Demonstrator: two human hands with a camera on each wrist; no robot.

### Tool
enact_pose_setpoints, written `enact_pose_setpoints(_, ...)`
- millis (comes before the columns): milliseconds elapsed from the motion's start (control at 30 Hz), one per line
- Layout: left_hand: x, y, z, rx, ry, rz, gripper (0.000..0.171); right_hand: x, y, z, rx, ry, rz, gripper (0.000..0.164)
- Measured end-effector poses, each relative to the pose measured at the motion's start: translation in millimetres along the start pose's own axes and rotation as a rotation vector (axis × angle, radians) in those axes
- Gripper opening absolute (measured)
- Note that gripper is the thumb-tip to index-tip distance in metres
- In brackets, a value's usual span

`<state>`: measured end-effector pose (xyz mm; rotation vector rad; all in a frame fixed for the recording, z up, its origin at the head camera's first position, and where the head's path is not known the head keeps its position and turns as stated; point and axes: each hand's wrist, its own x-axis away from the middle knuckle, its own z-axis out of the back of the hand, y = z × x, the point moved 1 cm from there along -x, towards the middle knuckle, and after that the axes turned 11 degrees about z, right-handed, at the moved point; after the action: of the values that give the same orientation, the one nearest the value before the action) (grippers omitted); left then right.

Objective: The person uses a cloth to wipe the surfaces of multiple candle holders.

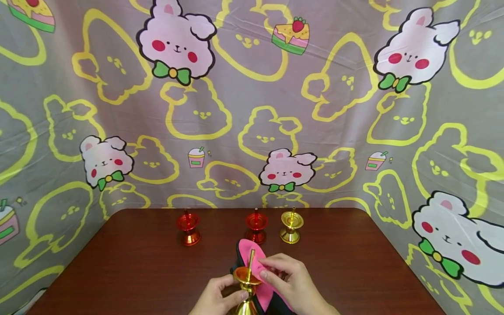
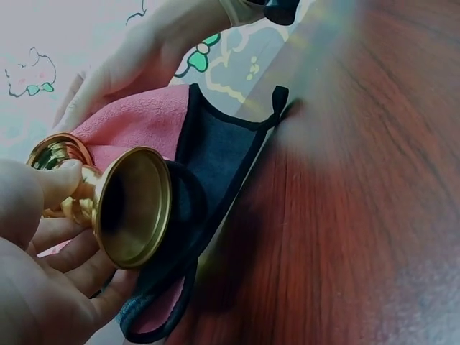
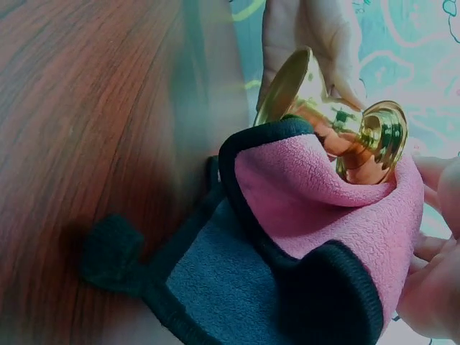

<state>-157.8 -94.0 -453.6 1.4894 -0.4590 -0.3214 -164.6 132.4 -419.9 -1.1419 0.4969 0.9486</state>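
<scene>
Near the table's front edge, my left hand (image 1: 221,295) grips a gold candle holder (image 1: 247,289) by its narrow stem. In the left wrist view its hollow base (image 2: 136,208) faces the camera, so the holder is tilted there. My right hand (image 1: 297,284) pinches a cloth (image 1: 265,299), pink on one side and dark with black edging on the other. The cloth lies against the holder's dish and stem on the right side. Its dark part (image 3: 223,266) hangs below in the right wrist view. Some right fingertips are hidden by the cloth.
Toward the back of the brown table (image 1: 130,262) stand a red candle holder (image 1: 189,227) on the left, another red candle holder (image 1: 257,223) near the middle, and a gold candle holder (image 1: 291,227) beside it. A patterned curtain (image 1: 236,100) surrounds the table's back and sides.
</scene>
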Motion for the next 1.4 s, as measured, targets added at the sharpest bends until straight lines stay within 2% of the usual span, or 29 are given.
enact_pose_setpoints(133,0.7,-0.2,-1.0,-0.011,0.022,-0.032,0.035,1.2,1.0,-0.5,0.025,-0.023,0.031,0.023)
enact_pose_setpoints(233,0.6,-2.8,-1.7,-0.030,0.019,-0.102,0.034,2.2,0.7,-0.2,0.030,-0.061,0.036,0.021)
enact_pose_setpoints(333,0.6,-6.2,-1.7,-0.065,0.009,-0.183,0.032,3.0,-0.4,2.3,0.003,-0.129,0.032,0.019)
enact_pose_setpoints(400,0.9,-8.3,-1.4,-0.076,-0.002,-0.206,0.031,2.6,-1.5,5.8,-0.032,-0.198,0.018,0.020)
enact_pose_setpoints(567,1.5,-13.4,-0.7,-0.074,-0.060,-0.212,0.031,1.8,-2.8,20.1,-0.166,-0.423,-0.136,0.030)
enact_pose_setpoints(633,1.5,-15.1,-0.7,-0.061,-0.097,-0.234,0.030,2.1,-2.3,24.4,-0.184,-0.482,-0.182,0.034)
enact_pose_setpoints(667,1.6,-15.6,-0.8,-0.051,-0.114,-0.244,0.030,2.2,-2.2,25.7,-0.181,-0.495,-0.176,0.035)
enact_pose_setpoints(767,1.9,-14.9,-1.9,-0.038,-0.139,-0.253,0.030,4.1,-0.1,24.7,-0.121,-0.480,-0.066,0.035)
enact_pose_setpoints(867,1.3,-14.2,-3.1,-0.066,-0.130,-0.295,0.026,7.1,1.8,22.1,-0.041,-0.453,0.028,0.033)
enact_pose_setpoints(1000,-1.5,-15.2,-3.6,-0.134,-0.088,-0.389,0.019,9.8,2.8,20.3,0.033,-0.465,0.043,0.033)
enact_pose_setpoints(1100,-2.8,-14.8,-5.0,-0.149,-0.065,-0.379,0.019,11.2,3.7,17.8,0.098,-0.441,0.106,0.032)
enact_pose_setpoints(1200,-3.3,-13.2,-7.5,-0.124,-0.057,-0.309,0.023,12.5,6.6,13.4,0.174,-0.382,0.207,0.030)
enact_pose_setpoints(1267,-4.0,-12.3,-9.0,-0.120,-0.046,-0.286,0.026,13.4,9.5,10.9,0.222,-0.338,0.271,0.029)
enact_pose_setpoints(1400,-6.6,-11.7,-10.2,-0.160,-0.003,-0.313,0.025,14.4,13.7,8.6,0.288,-0.278,0.338,0.028)
